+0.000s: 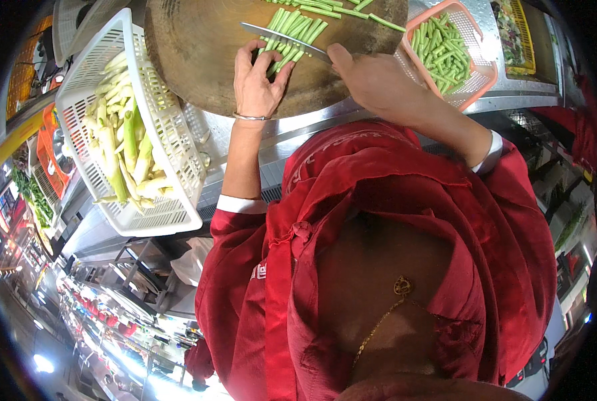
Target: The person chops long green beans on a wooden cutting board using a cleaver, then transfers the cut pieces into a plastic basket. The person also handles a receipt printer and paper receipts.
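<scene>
A round wooden chopping board [203, 65] lies before me with a bundle of cut green bean lengths [291, 25] side by side on it. My left hand [258, 90], a bangle at its wrist, holds the near end of the bundle with bent fingers. In my right hand [378, 82] is a kitchen knife [288, 39], its handle hidden in the grip. The blade lies across the beans, just beyond my left fingertips. More long bean pieces [351, 11] are strewn at the board's far edge.
Right of the board, a pink plastic basket [497, 82] holds cut green beans [441, 55]. To the left, a white slatted basket [70, 130] of pale stalks, apparently water bamboo shoots [123, 150], stands tilted in view. The steel counter [215, 128] runs along the board's near side.
</scene>
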Demonstrator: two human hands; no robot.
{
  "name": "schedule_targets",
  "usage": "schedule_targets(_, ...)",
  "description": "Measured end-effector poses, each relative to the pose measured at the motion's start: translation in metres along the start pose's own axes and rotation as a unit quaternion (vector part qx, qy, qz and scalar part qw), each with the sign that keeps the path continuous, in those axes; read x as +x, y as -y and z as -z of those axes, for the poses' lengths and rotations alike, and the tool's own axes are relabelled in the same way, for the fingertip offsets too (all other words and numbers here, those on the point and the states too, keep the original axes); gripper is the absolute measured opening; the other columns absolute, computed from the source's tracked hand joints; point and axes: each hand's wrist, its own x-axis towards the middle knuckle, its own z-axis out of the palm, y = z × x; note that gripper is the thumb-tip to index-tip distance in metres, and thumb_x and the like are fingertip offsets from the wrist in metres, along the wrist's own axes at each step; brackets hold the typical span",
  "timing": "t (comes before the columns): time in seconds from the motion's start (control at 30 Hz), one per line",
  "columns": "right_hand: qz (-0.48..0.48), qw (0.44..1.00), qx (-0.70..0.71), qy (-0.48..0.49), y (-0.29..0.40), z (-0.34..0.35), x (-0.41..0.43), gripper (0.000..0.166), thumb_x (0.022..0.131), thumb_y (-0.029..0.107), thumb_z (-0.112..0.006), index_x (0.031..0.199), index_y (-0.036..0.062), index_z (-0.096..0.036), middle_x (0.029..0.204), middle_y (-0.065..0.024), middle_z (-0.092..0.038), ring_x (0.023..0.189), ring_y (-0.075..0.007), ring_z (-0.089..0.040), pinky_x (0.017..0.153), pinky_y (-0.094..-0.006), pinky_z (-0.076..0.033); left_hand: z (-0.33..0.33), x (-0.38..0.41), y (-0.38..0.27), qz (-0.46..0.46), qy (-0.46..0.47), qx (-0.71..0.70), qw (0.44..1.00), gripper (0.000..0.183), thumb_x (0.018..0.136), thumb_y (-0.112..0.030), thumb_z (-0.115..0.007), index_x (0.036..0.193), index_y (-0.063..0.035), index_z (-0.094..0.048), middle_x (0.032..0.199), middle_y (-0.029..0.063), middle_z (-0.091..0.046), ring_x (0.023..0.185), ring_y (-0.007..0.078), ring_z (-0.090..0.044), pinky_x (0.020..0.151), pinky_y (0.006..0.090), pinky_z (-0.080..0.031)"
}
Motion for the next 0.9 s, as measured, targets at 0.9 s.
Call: schedule_targets(0.9,-0.014,0.998,0.044,-0.039,-0.007,0.0,0.005,0.028,0.094,0.02,-0.049,0.114,0.004,-0.04,0.069,-0.0237,-0.059,0.066,-0.0444,-0.058,0.055,-0.0514,-0.044,0.056,-0.056,0.03,0.112,-0.157,-0.088,0.977,0.017,0.076,-0.008,-0.075,0.084,-0.0013,-0.061,0.094,0.0108,-0.064,0.087,0.0189,-0.059,0.078,0.029,-0.047)
